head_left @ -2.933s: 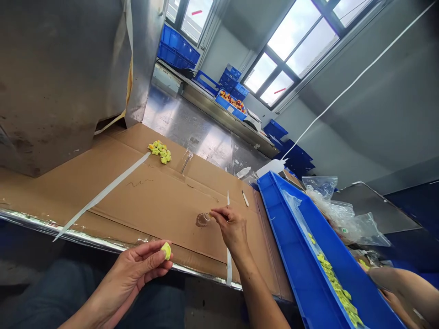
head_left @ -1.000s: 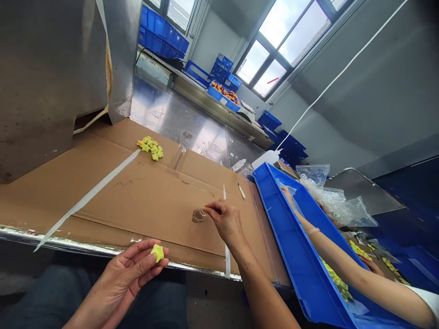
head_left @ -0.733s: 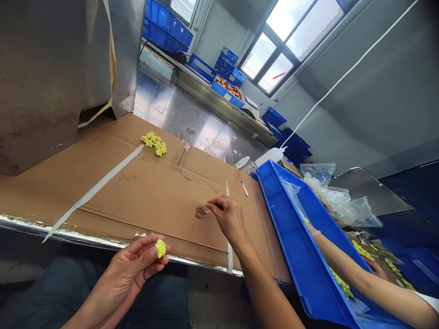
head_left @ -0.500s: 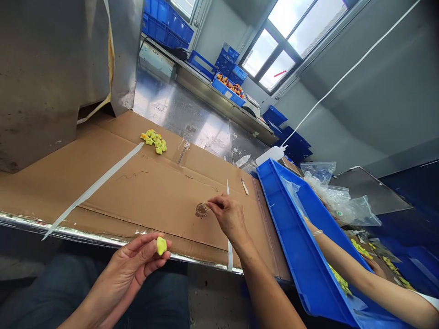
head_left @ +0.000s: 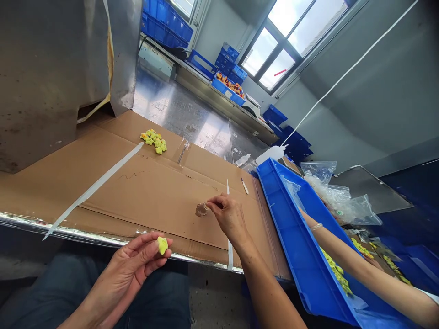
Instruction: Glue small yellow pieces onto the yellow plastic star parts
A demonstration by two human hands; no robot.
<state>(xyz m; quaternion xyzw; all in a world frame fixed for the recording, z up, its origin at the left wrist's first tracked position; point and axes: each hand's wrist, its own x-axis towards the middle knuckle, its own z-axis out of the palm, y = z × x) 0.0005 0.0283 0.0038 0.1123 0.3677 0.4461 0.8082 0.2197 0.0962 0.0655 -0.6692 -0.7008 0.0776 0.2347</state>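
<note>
My left hand pinches a small yellow star-shaped piece between thumb and fingers, just over the front edge of the cardboard. My right hand is closed in a pinch low over the cardboard sheet. Its fingertips are at a small glossy, clear round patch on the sheet. Whatever those fingertips hold is too small to make out. A cluster of similar yellow-green star pieces lies at the far left of the cardboard, some with orange spots.
At the right stands a long blue tray with yellow-green pieces; another person's arm reaches into it. A white pen-like tool and white bottles lie near it. A metal housing rises at the left.
The other person's arm has moved a little left and farther into the blue tray. The yellow star in my left hand has turned slightly. My right hand stays nearly still.
</note>
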